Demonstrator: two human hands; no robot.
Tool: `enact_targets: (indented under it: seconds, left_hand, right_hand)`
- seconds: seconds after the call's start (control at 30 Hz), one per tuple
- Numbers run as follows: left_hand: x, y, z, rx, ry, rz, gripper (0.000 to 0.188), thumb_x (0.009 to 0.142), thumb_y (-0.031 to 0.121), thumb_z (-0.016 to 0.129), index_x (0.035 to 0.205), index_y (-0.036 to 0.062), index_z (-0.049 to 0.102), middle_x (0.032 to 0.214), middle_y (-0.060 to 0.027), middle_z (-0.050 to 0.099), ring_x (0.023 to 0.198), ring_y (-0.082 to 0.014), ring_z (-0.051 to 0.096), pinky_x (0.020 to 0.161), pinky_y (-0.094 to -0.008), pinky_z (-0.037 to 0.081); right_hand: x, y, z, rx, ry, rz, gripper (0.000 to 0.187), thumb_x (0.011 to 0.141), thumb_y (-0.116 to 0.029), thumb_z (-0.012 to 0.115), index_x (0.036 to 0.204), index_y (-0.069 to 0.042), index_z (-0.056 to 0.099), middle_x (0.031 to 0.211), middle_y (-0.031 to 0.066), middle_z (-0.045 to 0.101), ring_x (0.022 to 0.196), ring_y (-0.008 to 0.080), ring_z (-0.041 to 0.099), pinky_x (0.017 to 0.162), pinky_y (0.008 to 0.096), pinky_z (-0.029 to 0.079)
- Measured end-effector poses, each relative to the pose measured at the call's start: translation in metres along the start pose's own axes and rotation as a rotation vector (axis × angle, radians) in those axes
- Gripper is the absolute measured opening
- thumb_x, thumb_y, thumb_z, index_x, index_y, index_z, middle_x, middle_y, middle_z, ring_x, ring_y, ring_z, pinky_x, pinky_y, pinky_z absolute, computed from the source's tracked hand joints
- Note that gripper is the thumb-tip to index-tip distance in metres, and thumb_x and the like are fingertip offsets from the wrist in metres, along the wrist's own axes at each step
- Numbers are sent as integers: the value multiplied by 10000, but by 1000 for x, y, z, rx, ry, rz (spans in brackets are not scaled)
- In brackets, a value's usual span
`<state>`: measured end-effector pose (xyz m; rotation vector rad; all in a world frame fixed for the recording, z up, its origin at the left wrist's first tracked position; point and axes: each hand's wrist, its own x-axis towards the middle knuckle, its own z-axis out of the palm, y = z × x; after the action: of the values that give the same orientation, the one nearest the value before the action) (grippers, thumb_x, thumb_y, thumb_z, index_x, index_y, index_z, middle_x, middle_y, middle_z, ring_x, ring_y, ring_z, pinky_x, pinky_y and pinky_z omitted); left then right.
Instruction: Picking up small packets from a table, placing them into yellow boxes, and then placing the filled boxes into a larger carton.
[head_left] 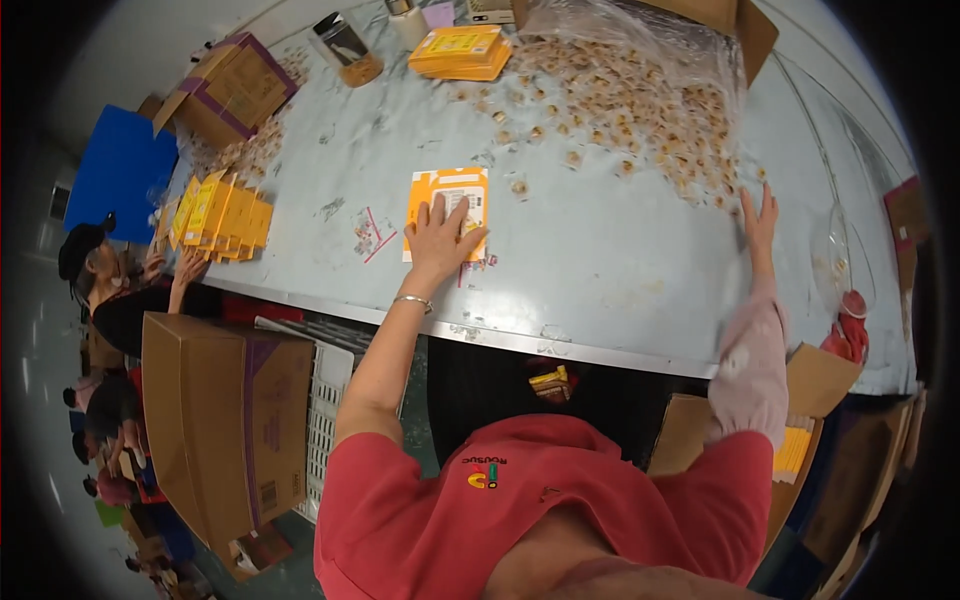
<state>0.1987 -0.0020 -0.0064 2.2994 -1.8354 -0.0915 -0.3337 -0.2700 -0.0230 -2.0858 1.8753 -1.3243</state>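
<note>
My left hand (437, 240) lies with its fingers spread on a flat yellow-orange folded carton (446, 183) near the table's front edge. Part of the carton is hidden under the palm. Fingers stretched out and apart, my right hand (760, 218) rests at the right border of a heap of small clear-wrapped pieces (640, 110), with nothing visible in its grasp. A small clear printed bag with a red strip (374, 236) lies left of the carton. Another printed piece (482, 264) shows partly beside my left wrist.
A stack of flat yellow cartons (460, 52) stands at the back, beside a dark-lidded jar (347, 52). Several made-up yellow boxes (225, 215) stand at the left, close to another person's hand (188, 268). Large cardboard boxes (205, 420) flank me below table level.
</note>
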Motion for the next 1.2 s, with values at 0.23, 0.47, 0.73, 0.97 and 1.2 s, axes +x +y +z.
enact_targets:
  seconds: [0.23, 0.47, 0.73, 0.97, 1.2]
  left_hand:
    - [4, -58, -41, -117, 139, -401, 817, 707, 623, 628, 1351, 172, 405, 1390, -225, 323, 1296, -400, 263, 982, -580, 254]
    - [23, -60, -29, -73, 14, -303, 799, 683, 624, 646, 1314, 171, 460, 1333, -190, 368, 1230, -371, 306, 942, -587, 273]
    - [168, -76, -49, -1524, -12, -446, 669, 844, 441, 607, 1275, -27, 401, 1201, -196, 496, 1030, -279, 517, 859, -347, 451]
    - [313, -84, -18, -1904, 153, -694, 614, 884, 467, 533, 1270, 16, 375, 1169, -200, 471, 1033, -307, 487, 894, -429, 421]
    - [357, -85, -31, -1736, -12, -880, 800, 704, 539, 719, 1297, 135, 365, 1198, -155, 382, 1043, -287, 432, 916, -489, 380]
  right_hand:
    - [-35, -150, 104, -374, -258, 18, 703, 758, -608, 563, 1348, -254, 419, 1418, 163, 325, 1316, 395, 246, 1019, 583, 213]
    - [-29, -228, 83, -298, -301, -289, 634, 776, -480, 627, 1297, -151, 483, 1363, 177, 399, 1260, 358, 367, 1005, 527, 283]
    - [81, -369, 246, 627, -654, -246, 529, 814, -413, 628, 1174, -32, 560, 1109, 155, 599, 1047, 233, 565, 856, 325, 448]
    - [129, -448, 390, 398, -492, -375, 716, 813, -555, 547, 1254, 6, 489, 1218, 229, 535, 1156, 361, 494, 977, 368, 385]
    - [148, -432, 420, 239, -721, -233, 841, 631, -595, 693, 1131, 67, 557, 1108, 271, 582, 1032, 344, 581, 860, 366, 467]
